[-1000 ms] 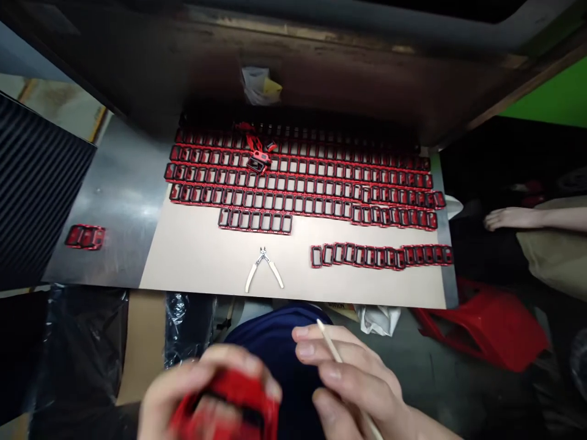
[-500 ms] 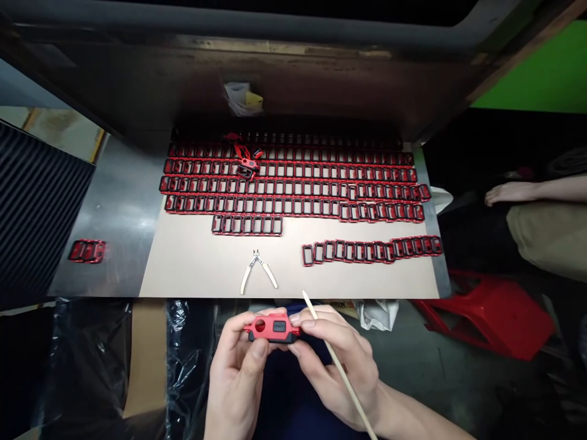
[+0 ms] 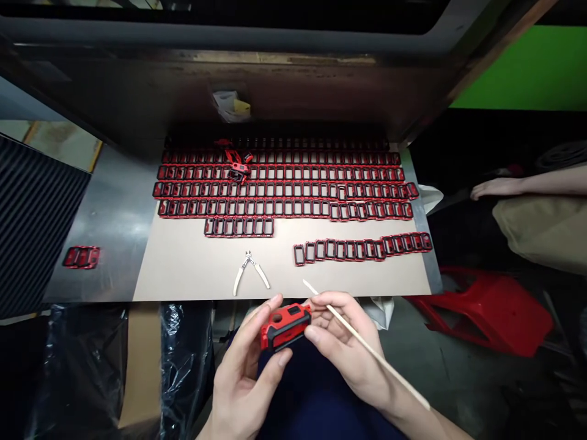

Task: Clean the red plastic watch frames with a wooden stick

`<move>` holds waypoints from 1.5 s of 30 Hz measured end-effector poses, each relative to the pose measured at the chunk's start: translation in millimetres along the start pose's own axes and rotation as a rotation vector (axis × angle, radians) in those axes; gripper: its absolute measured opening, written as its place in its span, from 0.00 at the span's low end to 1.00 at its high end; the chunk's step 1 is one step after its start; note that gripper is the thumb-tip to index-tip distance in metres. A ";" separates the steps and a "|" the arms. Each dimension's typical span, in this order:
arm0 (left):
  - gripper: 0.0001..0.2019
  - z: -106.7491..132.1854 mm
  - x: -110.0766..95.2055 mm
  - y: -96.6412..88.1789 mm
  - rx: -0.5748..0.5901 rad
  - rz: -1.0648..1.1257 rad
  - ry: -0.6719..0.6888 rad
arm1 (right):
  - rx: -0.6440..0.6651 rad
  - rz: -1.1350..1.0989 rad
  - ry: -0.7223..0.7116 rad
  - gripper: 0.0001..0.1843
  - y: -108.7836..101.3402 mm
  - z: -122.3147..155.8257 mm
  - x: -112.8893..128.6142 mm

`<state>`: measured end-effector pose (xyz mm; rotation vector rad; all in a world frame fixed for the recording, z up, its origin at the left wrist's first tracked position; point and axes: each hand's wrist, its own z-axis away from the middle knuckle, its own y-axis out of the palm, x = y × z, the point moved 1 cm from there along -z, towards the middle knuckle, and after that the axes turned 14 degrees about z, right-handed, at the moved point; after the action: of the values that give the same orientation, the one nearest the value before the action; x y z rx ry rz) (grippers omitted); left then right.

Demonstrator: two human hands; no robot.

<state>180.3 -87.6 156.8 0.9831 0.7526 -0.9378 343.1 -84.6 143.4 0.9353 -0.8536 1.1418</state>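
My left hand (image 3: 247, 366) and my right hand (image 3: 348, 348) together hold a small red and black case (image 3: 285, 326) just below the near edge of a beige board (image 3: 192, 269). The left thumb and fingers pinch its left end; the right fingers press on its right end. A thin wooden stick (image 3: 367, 347) also runs through my right hand, its tip pointing up-left over the board edge. Several rows of red and black frames (image 3: 279, 189) lie on the board, with a shorter row (image 3: 362, 249) nearer at the right.
White-handled small pliers (image 3: 249, 272) lie on the board's near part. A few red frames (image 3: 81, 256) sit on the metal table (image 3: 114, 214) at left. A red plastic stool (image 3: 490, 311) lies on the floor at right. Another person's foot (image 3: 495, 188) shows at far right.
Both hands rose from the bottom of the view towards the board edge. The red case came clearly into view, then tilted, and the right fingers shifted on its end.
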 end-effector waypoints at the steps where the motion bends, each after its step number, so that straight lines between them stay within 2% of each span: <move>1: 0.17 -2.0 -0.9 -0.1 0.003 -0.009 -0.011 | 0.028 -0.055 0.060 0.15 -1.5 -0.6 0.1; 5: 0.19 -14.5 -0.3 -5.9 -0.018 0.008 -0.108 | 0.084 -0.144 0.130 0.17 -6.2 -1.4 1.6; 10: 0.20 -24.0 6.4 -15.3 0.041 0.098 -0.171 | 0.104 -0.087 0.053 0.17 -10.3 1.6 -0.6; 14: 0.21 -22.6 9.7 -14.3 0.036 0.134 -0.259 | 0.115 -0.059 0.018 0.18 -12.0 2.2 -3.4; 18: 0.26 -18.2 8.8 -5.0 -0.064 0.171 -0.332 | 0.095 -0.016 -0.008 0.18 -10.9 3.9 -3.1; 22: 0.30 -14.1 8.2 2.0 -0.152 0.165 -0.326 | 0.065 0.141 -0.112 0.13 -9.2 6.2 -3.0; 27: 0.21 -12.0 11.9 -1.5 -0.134 0.155 -0.350 | 0.028 0.085 0.025 0.14 -9.5 5.9 -7.8; 33: 0.23 -10.3 10.1 -2.9 -0.112 0.159 -0.372 | 0.053 -0.041 0.108 0.17 -11.3 2.8 -9.0; 39: 0.22 -9.7 8.9 0.1 -0.100 0.162 -0.385 | 0.053 -0.074 0.112 0.16 -13.0 1.7 -7.9; 45: 0.22 -6.2 7.6 1.4 -0.103 0.137 -0.350 | 0.042 -0.018 0.031 0.12 -17.4 7.4 -5.2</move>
<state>184.0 -83.9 148.4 0.7444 0.4287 -0.9114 358.4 -95.9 138.6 0.9555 -0.7980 1.1596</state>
